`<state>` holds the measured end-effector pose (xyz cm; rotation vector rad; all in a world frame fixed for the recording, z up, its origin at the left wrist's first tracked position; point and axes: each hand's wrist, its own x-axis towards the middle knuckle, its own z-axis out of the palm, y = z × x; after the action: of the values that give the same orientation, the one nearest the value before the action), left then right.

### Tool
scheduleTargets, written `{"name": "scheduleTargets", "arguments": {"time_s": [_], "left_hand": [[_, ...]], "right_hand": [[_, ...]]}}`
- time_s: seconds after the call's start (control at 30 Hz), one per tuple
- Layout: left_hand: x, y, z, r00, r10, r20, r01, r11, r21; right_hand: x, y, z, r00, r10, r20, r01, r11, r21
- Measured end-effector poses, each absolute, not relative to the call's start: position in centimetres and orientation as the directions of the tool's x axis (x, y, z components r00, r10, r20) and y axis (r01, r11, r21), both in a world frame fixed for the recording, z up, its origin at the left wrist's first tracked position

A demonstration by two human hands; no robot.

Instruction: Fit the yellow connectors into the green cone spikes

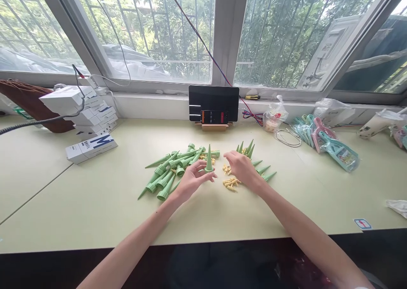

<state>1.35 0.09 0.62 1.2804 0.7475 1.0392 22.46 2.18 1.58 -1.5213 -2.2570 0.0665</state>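
Observation:
A green plastic watering spike (209, 158) stands point up between the fingers and thumb of my left hand (193, 179). My right hand (241, 166) is closed in a pinch just to the right of it, above small yellow pegs (231, 183). Whatever the right fingertips hold is hidden. To the left of my left hand lies a heap of green spikes (165, 179), their wide ends facing various ways. More green spikes (250, 149) stand or lie behind and to the right of my right hand, partly covered by it.
A phone (214, 117) showing a timer leans against a black tablet (213, 98) at the back. White boxes (92, 148) are at the left. Bagged plastic tools (338, 149), a cable loop (288, 138) and a plastic-wrapped cup (275, 116) lie at the right. The table's front edge (203, 242) is near me.

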Motion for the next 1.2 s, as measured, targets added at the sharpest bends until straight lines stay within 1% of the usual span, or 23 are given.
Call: {"name": "scheduleTargets", "arguments": {"time_s": [0.13, 0.23, 0.4, 0.63, 0.9, 1.2], "left_hand": [[1.5, -0.3, 1.2, 0.392, 0.916, 0.088, -0.202, -0.007, 0.979], [1.5, -0.5, 1.4, 0.394, 0.917, 0.066, -0.184, 0.009, 0.983], [1.5, -0.5, 1.4, 0.398, 0.914, 0.075, -0.159, -0.012, 0.987], [1.5, -0.4, 1.2, 0.412, 0.907, 0.086, -0.150, -0.025, 0.988], [1.4, -0.2, 0.9, 0.408, 0.911, 0.065, -0.163, 0.002, 0.987], [1.3, -0.2, 0.7, 0.409, 0.910, 0.065, -0.177, 0.009, 0.984]], "right_hand": [[21.9, 3.4, 2.2, -0.358, 0.922, 0.146, 0.922, 0.374, -0.104], [21.6, 3.7, 1.9, -0.378, 0.919, 0.108, 0.921, 0.385, -0.055], [21.6, 3.0, 1.2, -0.387, 0.916, 0.103, 0.917, 0.395, -0.062], [21.7, 2.9, 1.1, -0.332, 0.941, 0.064, 0.937, 0.336, -0.094], [22.0, 3.3, 0.3, -0.339, 0.938, 0.074, 0.934, 0.345, -0.096], [21.9, 3.1, 0.4, -0.321, 0.945, 0.061, 0.933, 0.327, -0.152]]}}
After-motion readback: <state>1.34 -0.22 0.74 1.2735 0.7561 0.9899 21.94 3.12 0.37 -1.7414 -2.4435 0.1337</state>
